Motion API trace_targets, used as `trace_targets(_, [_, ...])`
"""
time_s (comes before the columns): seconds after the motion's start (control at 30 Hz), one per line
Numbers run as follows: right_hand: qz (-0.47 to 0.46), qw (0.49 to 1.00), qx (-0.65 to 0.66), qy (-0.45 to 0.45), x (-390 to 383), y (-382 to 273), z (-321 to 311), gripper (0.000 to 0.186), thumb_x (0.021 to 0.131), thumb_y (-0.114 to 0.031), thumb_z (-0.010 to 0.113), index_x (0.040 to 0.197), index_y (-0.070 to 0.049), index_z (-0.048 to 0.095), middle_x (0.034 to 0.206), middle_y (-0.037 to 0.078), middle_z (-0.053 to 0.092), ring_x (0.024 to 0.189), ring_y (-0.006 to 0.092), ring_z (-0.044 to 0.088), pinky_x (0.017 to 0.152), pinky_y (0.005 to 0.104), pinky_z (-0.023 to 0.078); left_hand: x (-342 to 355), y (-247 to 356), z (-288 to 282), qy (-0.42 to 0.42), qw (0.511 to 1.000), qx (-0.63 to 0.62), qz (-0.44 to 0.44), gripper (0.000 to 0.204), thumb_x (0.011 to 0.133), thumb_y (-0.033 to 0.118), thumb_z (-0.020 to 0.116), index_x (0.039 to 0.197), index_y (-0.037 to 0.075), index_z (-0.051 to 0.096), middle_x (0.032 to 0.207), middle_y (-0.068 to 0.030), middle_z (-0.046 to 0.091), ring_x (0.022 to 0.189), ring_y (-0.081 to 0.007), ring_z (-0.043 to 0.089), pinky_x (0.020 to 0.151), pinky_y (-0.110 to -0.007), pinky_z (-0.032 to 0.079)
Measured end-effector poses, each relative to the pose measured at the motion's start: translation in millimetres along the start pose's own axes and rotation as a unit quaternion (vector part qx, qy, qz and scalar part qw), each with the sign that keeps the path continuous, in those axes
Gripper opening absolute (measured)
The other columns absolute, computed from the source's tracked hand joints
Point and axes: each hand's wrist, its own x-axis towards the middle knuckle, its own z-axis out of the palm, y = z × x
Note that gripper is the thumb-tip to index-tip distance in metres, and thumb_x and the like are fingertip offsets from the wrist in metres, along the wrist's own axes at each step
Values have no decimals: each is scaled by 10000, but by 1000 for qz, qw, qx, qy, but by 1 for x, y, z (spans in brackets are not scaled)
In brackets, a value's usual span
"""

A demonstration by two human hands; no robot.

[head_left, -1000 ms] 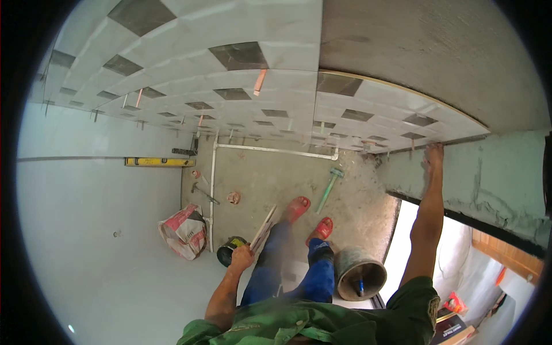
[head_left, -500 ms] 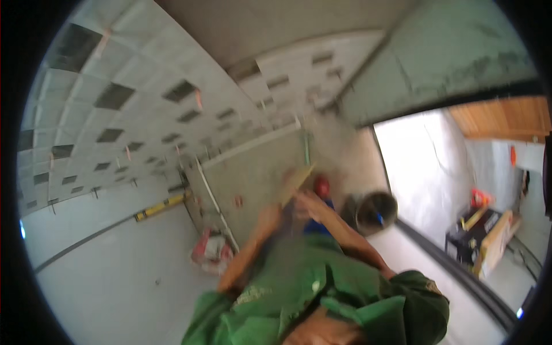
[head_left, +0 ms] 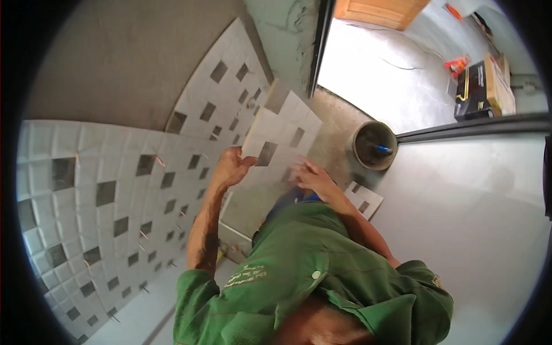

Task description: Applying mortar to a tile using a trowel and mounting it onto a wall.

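Note:
My left hand (head_left: 236, 167) grips the yellowish edge of a white tile (head_left: 290, 121) with grey squares, held tilted above the floor in front of me. My right hand (head_left: 307, 175) is at the tile's lower right part, fingers spread and somewhat blurred; whether they touch it I cannot tell. Beside and behind the held tile, a tiled panel (head_left: 201, 80) with the same pattern is on the wall, below bare grey render (head_left: 115, 63).
More wall tiles (head_left: 92, 172) with small clips run down the left. A bucket (head_left: 357, 146) with a blue-handled tool stands by the doorway's dark track (head_left: 460, 123). Another tile (head_left: 365, 201) lies near my right arm. Beyond are boxes (head_left: 483, 89) and a wooden door (head_left: 371, 10).
My view has turned toward the doorway. My right hand has left the wall and come to the tile, which my left hand has raised and turned face-up from beside my legs.

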Motion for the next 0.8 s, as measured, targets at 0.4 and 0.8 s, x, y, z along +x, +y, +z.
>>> trace_targets(0.4, [44,934,352,27,-111,-116,-19,836,743,-735,464,1176,-20,482,1242,172,503,1141,387,478,817,574,428,-89,129,1,-21,967,178,183,220,771,139,645,927,-16,629,690,-108,630,606,-211,598,572,-342,469])
trace_targets(0.8, [-56,938,336,71,-111,22,-136,313,876,-108,452,1143,50,497,1094,171,589,1003,260,598,840,380,508,-14,53,30,-114,733,384,550,185,777,181,510,868,56,610,840,-78,621,823,-261,594,771,-389,453])
